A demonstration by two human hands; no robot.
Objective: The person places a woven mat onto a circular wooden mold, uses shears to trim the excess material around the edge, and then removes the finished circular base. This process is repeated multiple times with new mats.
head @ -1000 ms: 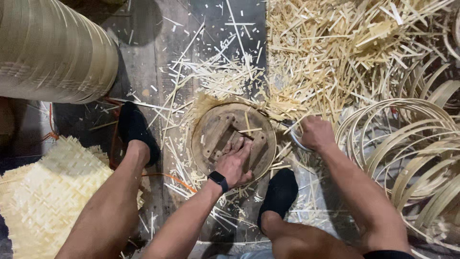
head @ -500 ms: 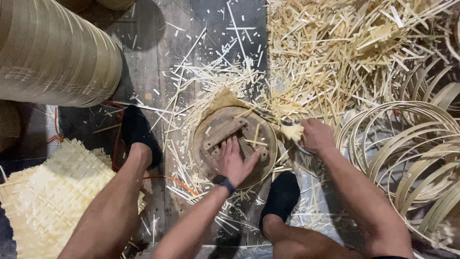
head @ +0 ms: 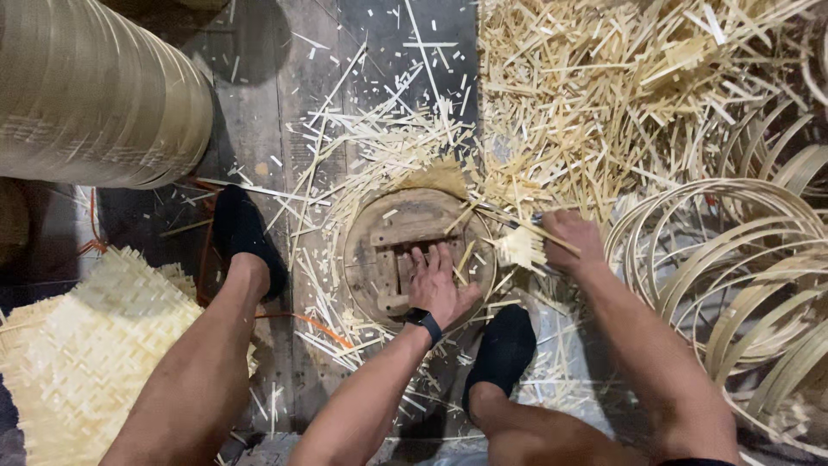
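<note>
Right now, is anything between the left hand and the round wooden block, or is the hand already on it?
Nothing is between them: the left hand lies flat on the round wooden block. The right hand grips a bundle of strips at the block's right edge.

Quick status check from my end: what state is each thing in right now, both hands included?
Left hand: open, flat on the round wooden form.
Right hand: closed on a bundle of bamboo strips.
Round wooden form: lying flat on the floor, scraps around it.
Woven mat: lying flat, edges frayed.
Bamboo hoops: stacked loosely at right.
Rolled bamboo coil: wound, on its side.
</note>
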